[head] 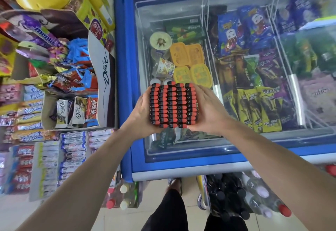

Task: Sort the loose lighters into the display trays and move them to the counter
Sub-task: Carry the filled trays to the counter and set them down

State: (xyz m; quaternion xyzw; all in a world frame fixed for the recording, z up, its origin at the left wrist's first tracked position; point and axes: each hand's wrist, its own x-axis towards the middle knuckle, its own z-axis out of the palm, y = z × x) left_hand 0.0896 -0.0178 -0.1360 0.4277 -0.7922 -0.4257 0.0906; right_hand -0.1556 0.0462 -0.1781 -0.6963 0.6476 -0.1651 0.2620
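- At centre frame you carry a block of lighters [172, 104]: five tight rows of rounded red-and-black tops, glossy plastic.
- Your left hand [143, 113] grips its left side, your right hand [205, 109] its right, fingers curled round the edges.
- Beneath it lies the glass-lidded, blue-framed freezer [125, 67].

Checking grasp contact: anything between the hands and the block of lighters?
Nothing visible. The left hand and right hand press directly on opposite sides of the lighter block, held above the freezer's glass lid. The counter isn't in view, so that path can't be judged.
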